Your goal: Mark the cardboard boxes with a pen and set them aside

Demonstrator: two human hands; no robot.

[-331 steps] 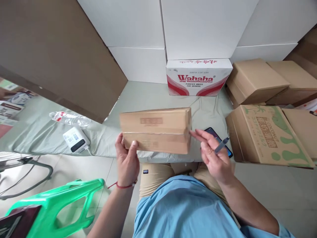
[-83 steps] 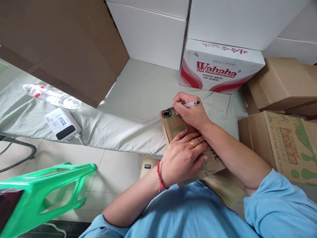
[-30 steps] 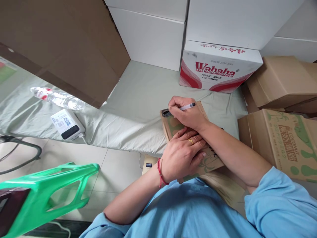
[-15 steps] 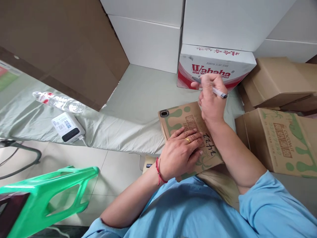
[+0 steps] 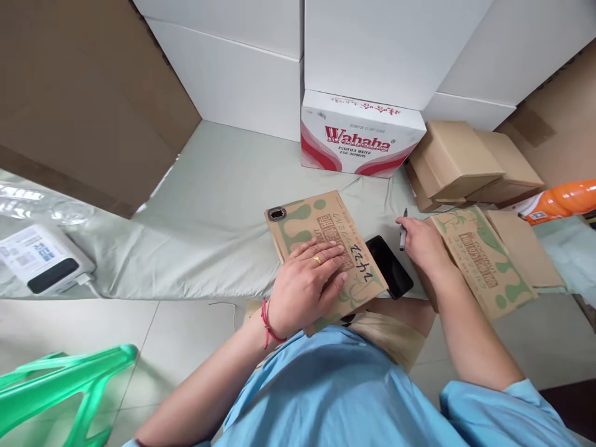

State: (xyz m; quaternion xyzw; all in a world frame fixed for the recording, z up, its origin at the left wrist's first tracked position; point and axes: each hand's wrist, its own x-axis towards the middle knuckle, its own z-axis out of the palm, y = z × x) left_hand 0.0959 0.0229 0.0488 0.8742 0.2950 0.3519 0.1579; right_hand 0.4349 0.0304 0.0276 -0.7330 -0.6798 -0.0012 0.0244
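My left hand (image 5: 310,282) lies flat with fingers stretched out on a brown cardboard box (image 5: 321,214) printed in green. "2422" is handwritten in black on the box, and one corner has a dark-rimmed hole. My right hand (image 5: 423,245), to the right of this box, is closed round a grey marker with a dark tip (image 5: 403,234); the fingertips are partly hidden. Between the box and my right hand lies a black phone (image 5: 390,264) on the cloth. My right wrist is beside a second green-printed cardboard box (image 5: 484,261).
A white and red Wahaba carton (image 5: 358,139) stands at the back under white boxes. Smaller brown boxes (image 5: 459,158) and an orange bottle (image 5: 565,202) are at the right. At the left are a power bank (image 5: 44,261), a large brown box (image 5: 88,93) and a green stool (image 5: 69,379).
My right hand has moved right and down with the marker, away from the box, and the phone shows now. My left hand stays on the box. The view has shifted right.
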